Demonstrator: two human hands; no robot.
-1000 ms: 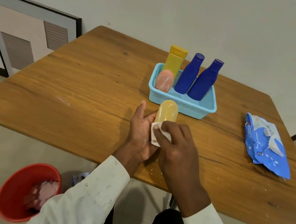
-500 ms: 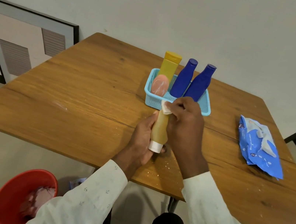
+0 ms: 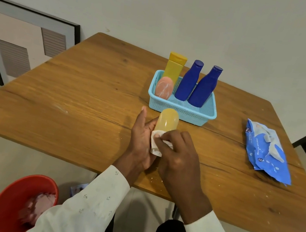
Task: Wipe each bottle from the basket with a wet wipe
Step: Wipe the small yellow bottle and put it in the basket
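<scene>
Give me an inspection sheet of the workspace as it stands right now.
Surface: wooden table, pale specks near its front edge.
Job's things: amber bottle held bottom-up; wet wipe against its lower part; blue basket holds yellow bottle, pink bottle, two blue bottles; wipes pack at right.
Clutter: red bin on the floor, crumpled stuff inside.
Grippers: left hand cradles the bottle; right hand presses the wipe.
Cables: nothing seen.
Surroundings: framed panel against the wall.

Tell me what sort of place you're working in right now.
Probably a room in a home or small office, not a workshop: a wooden table against a plain wall, a framed picture leaning on the floor, and a red bucket of used wipes beside the person's knees.
</scene>
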